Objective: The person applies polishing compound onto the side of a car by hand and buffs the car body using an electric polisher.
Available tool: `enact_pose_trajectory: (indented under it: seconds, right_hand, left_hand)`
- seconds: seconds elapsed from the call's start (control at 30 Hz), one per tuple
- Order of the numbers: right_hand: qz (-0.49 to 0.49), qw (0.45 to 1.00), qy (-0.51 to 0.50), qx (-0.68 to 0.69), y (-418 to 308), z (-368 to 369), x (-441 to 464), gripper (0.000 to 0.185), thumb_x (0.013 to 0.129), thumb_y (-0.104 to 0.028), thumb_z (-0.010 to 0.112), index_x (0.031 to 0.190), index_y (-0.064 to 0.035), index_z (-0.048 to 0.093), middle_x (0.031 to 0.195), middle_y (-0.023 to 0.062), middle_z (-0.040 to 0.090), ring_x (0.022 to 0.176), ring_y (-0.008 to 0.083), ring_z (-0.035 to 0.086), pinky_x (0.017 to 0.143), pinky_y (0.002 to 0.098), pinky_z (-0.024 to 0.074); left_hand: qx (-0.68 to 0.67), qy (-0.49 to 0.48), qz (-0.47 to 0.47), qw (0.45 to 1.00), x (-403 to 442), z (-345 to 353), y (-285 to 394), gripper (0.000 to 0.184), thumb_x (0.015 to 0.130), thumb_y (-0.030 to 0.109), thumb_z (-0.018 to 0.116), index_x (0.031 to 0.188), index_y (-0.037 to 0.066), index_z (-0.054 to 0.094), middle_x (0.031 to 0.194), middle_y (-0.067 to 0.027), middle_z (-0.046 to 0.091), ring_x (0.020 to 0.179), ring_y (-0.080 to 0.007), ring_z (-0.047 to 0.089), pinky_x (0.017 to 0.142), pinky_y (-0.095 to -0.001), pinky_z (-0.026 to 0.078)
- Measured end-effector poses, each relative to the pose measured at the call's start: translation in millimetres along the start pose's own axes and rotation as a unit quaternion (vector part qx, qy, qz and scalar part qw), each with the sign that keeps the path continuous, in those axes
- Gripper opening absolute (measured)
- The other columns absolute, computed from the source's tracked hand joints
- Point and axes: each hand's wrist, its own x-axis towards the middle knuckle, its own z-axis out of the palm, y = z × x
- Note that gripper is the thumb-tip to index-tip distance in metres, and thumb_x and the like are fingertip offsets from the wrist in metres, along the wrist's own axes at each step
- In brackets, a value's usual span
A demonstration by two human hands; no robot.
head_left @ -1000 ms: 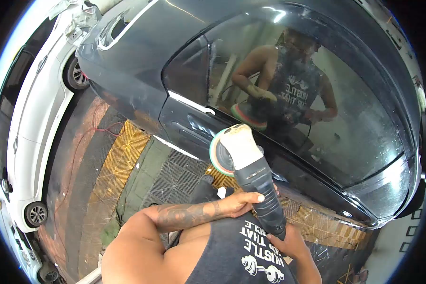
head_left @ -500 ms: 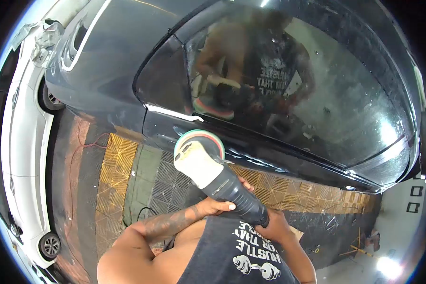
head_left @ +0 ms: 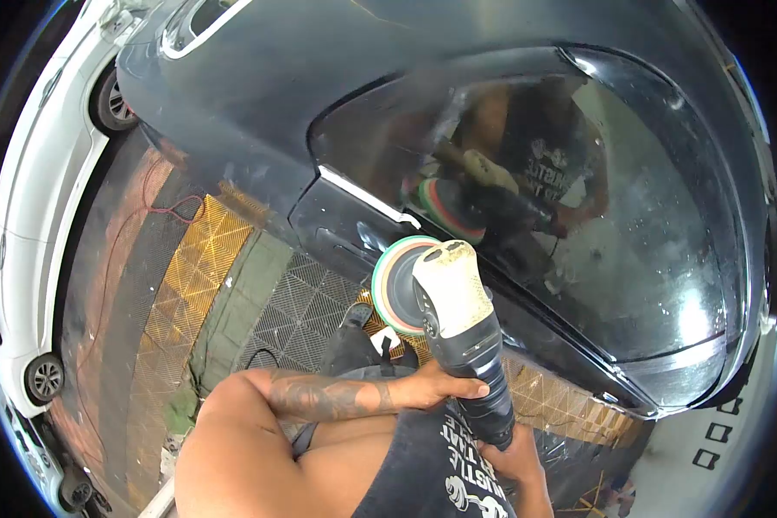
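A polisher [head_left: 460, 289] with a cream head cover and a black body is held in both hands in front of the dark car door [head_left: 341, 246]. Its round pad [head_left: 387, 269], layered green, white and orange, faces the door just below the window line; whether it touches the panel I cannot tell. My left hand [head_left: 445, 386] wraps around the middle of the black body. My right hand [head_left: 511, 453] grips the rear end, its fingers partly hidden. The side window [head_left: 527, 207] above mirrors the polisher and my torso.
White masking tape [head_left: 367, 198] runs along the window's lower edge. A white car [head_left: 39, 216] stands at the left. The floor has grey and yellow grid tiles [head_left: 203, 259], a green strip and a red cord [head_left: 177, 209]. Small dark frames [head_left: 718, 433] hang on the right wall.
The view has shifted and turned. The polisher sits further right in it and points more straight up, with more of the pad showing. Both hands keep their hold.
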Motion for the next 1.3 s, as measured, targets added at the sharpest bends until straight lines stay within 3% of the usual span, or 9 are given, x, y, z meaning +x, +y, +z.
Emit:
enact_pose_trajectory:
  seconds: [0.2, 0.4, 0.5, 0.57, 0.63, 0.8, 0.9, 1.03, 1.3]
  right_hand:
    - [-0.014, 0.999, -0.006, -0.030, -21, 13, 19, 0.038, 0.068, -0.020, 0.076, 0.101, -0.0012, 0.070, 0.087, 0.0167, 0.074, 0.084, 0.0272, 0.074, 0.079, 0.0385, 0.0555]
    - [-0.054, 0.995, 0.018, -0.083, 3, 62, 68, 0.053, 0.065, -0.023, 0.078, 0.115, -0.0059, 0.068, 0.100, 0.0201, 0.073, 0.095, 0.0354, 0.072, 0.085, 0.0428, 0.0551]
    - [-0.064, 0.993, 0.006, -0.103, 8, 86, 92, 0.059, 0.063, -0.027, 0.080, 0.117, -0.0066, 0.067, 0.102, 0.0204, 0.072, 0.095, 0.0382, 0.071, 0.086, 0.0454, 0.0554]
    - [-0.067, 0.994, 0.051, -0.073, 9, 105, 104, 0.049, 0.063, -0.028, 0.080, 0.106, -0.0081, 0.071, 0.091, 0.0178, 0.073, 0.087, 0.0369, 0.072, 0.080, 0.0453, 0.0564]
    - [-0.050, 0.993, -0.006, -0.108, 12, 120, 116, 0.067, 0.061, -0.034, 0.085, 0.120, -0.0068, 0.066, 0.103, 0.0206, 0.072, 0.094, 0.0399, 0.070, 0.088, 0.0452, 0.0552]
    - [-0.110, 0.988, 0.060, -0.090, 14, 154, 120, 0.065, 0.062, -0.033, 0.084, 0.119, -0.0047, 0.067, 0.102, 0.0192, 0.073, 0.095, 0.0386, 0.070, 0.091, 0.0441, 0.0542]
    - [-0.061, 0.996, 0.053, -0.034, 8, 169, 108, 0.062, 0.063, -0.031, 0.083, 0.116, -0.0036, 0.068, 0.099, 0.0187, 0.073, 0.093, 0.0361, 0.071, 0.087, 0.0436, 0.0555]
    - [-0.043, 0.987, 0.150, 0.048, -18, 203, 73, 0.054, 0.062, -0.028, 0.082, 0.108, -0.0020, 0.070, 0.092, 0.0193, 0.073, 0.088, 0.0335, 0.073, 0.082, 0.0424, 0.0556]
    - [0.037, 0.956, 0.270, 0.105, -42, 281, 37, 0.037, 0.064, -0.025, 0.079, 0.088, 0.0017, 0.070, 0.080, 0.0191, 0.072, 0.075, 0.0345, 0.072, 0.073, 0.0434, 0.0548]
  left_hand:
    - [0.036, 0.027, 0.002, 0.999, -15, -19, 19, 0.059, 0.082, 0.012, 0.079, 0.134, 0.003, 0.052, 0.124, -0.0095, 0.062, 0.118, -0.0223, 0.059, 0.105, -0.0397, 0.046]
    - [0.120, -0.068, 0.028, 0.990, -32, -74, 43, 0.079, 0.079, 0.009, 0.082, 0.144, 0.007, 0.037, 0.141, -0.0124, 0.050, 0.141, -0.0273, 0.041, 0.116, -0.0458, 0.036]
    - [0.134, -0.076, 0.008, 0.988, -41, -96, 58, 0.079, 0.079, 0.009, 0.082, 0.144, 0.007, 0.037, 0.141, -0.0127, 0.050, 0.140, -0.0277, 0.042, 0.117, -0.0455, 0.035]
    - [0.152, -0.074, 0.014, 0.986, -50, -108, 68, 0.080, 0.078, 0.008, 0.083, 0.144, 0.008, 0.037, 0.140, -0.0126, 0.050, 0.139, -0.0293, 0.043, 0.118, -0.0468, 0.034]
    - [0.183, -0.077, 0.058, 0.978, -57, -116, 78, 0.078, 0.078, 0.007, 0.082, 0.143, 0.008, 0.039, 0.139, -0.0123, 0.051, 0.138, -0.0304, 0.044, 0.118, -0.0487, 0.034]
    - [0.103, -0.056, 0.059, 0.991, -73, -129, 79, 0.073, 0.077, 0.004, 0.081, 0.139, 0.007, 0.042, 0.136, -0.0111, 0.053, 0.136, -0.0304, 0.046, 0.117, -0.0496, 0.034]
    - [0.150, -0.074, 0.010, 0.986, -72, -130, 81, 0.075, 0.077, 0.005, 0.082, 0.139, 0.007, 0.042, 0.136, -0.0105, 0.053, 0.134, -0.0289, 0.048, 0.117, -0.0484, 0.034]
    - [0.233, -0.119, -0.058, 0.963, -70, -131, 83, 0.071, 0.077, 0.010, 0.084, 0.138, 0.007, 0.046, 0.134, -0.0097, 0.055, 0.133, -0.0253, 0.049, 0.115, -0.0444, 0.037]
    - [0.183, -0.119, -0.181, 0.959, -89, -128, 98, 0.064, 0.078, 0.015, 0.082, 0.135, 0.006, 0.053, 0.126, -0.0111, 0.061, 0.124, -0.0249, 0.055, 0.109, -0.0441, 0.042]
